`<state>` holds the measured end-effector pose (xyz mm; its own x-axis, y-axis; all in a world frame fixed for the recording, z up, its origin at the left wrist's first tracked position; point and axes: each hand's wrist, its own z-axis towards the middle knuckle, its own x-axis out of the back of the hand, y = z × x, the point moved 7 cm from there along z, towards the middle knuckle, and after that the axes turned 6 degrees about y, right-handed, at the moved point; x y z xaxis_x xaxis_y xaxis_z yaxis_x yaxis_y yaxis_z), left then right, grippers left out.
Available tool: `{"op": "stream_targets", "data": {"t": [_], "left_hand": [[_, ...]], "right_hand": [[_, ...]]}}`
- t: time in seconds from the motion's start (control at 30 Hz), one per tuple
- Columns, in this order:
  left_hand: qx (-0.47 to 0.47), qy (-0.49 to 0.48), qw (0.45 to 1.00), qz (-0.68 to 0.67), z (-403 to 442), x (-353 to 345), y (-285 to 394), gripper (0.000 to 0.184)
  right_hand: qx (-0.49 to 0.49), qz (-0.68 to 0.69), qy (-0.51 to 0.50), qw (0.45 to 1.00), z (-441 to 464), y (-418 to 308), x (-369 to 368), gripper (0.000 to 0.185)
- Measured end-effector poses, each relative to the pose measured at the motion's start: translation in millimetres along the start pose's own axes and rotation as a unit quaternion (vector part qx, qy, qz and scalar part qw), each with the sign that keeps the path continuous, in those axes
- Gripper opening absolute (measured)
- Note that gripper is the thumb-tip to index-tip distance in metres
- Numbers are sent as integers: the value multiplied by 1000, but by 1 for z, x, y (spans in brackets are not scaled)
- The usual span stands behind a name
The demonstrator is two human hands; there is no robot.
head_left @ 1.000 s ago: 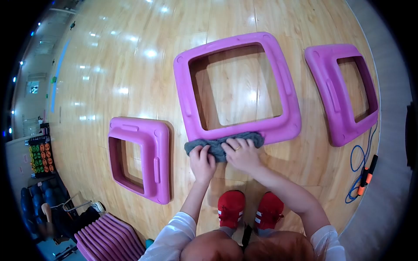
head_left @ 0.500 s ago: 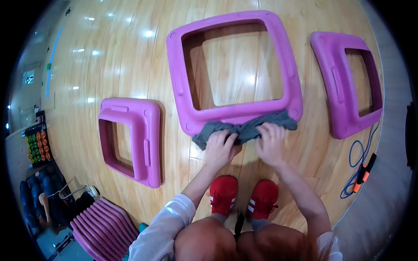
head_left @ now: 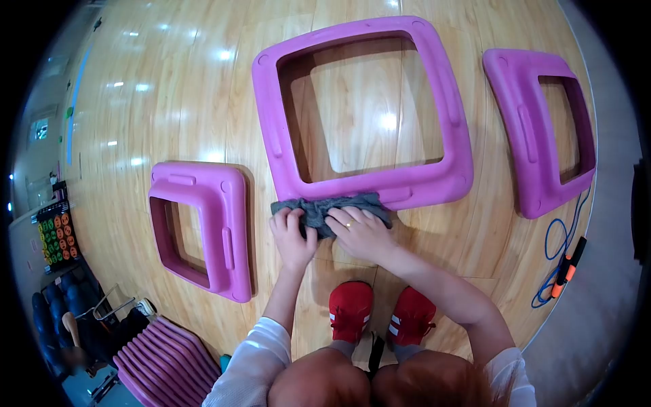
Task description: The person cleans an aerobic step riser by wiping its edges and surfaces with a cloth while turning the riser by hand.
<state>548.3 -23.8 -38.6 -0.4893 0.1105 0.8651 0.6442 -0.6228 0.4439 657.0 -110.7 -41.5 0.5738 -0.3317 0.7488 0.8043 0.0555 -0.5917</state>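
Observation:
A large pink plastic square frame [head_left: 376, 182], hollow in the middle, lies on the wooden floor in front of me. A dark grey cloth [head_left: 316, 211] is bunched along its near edge, toward the left corner. The fingers of my left hand [head_left: 291, 241] curl over the cloth's left part. My right hand [head_left: 361, 233], wearing a ring, grips the cloth further right, pressing it against the frame's edge. Part of the cloth is hidden beneath my fingers.
Similar smaller-looking pink frames lie to the left [head_left: 234, 224] and right [head_left: 525, 136]. A blue jump rope [head_left: 556, 230] with a black and orange handle lies at right. Lower left are stacked pink pieces [head_left: 163, 359] and a rack [head_left: 57, 234]. My red shoes [head_left: 350, 312] stand close below.
Both hands and the cloth have slid left along the frame's near edge, and the hands are closer together. The large frame looks slightly turned, with its right near corner lower.

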Motion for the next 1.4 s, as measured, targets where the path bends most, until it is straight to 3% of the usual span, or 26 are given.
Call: {"op": "stream_targets", "data": {"t": [0.23,0.3,0.4,0.47,0.57,0.63,0.7,0.83,0.9,1.2,1.3,1.37,1.4], "left_hand": [[-49,-84,990,-102,-2,-34,79,39],[-73,-118,980,-141,-2,-47,100,45],[-166,-165,954,-187,-6,-68,141,51],[-190,-176,952,-165,-4,-76,158,52],[-211,-189,952,-120,-3,-79,168,53],[-195,-179,958,-113,-1,-76,160,49],[-174,-175,964,-101,-4,-75,145,46],[-128,-139,981,-46,-1,-52,112,46],[-112,-125,985,-28,-4,-49,94,46],[-116,-126,983,-67,-9,-51,87,34],[-124,-148,978,-73,-17,-49,80,27],[-127,-155,976,-85,-18,-47,79,24],[-86,-131,981,-115,-12,-40,79,21]], "right_hand": [[-91,-20,42,995,-44,51,49,29],[-121,-74,96,985,-57,70,71,24],[-172,-101,158,967,-78,106,96,29],[-257,-195,237,916,-87,122,128,32],[-321,-204,223,897,-95,126,126,33],[-307,-208,255,893,-97,122,121,33],[-370,-212,251,869,-98,121,118,32],[-351,-204,219,887,-76,102,108,31],[-283,-150,216,922,-62,83,92,29],[-147,-102,158,971,-85,50,23,17],[-221,-16,139,965,-90,60,24,15],[-222,19,175,959,-84,57,42,14],[-217,35,216,951,-79,54,59,15]]}}
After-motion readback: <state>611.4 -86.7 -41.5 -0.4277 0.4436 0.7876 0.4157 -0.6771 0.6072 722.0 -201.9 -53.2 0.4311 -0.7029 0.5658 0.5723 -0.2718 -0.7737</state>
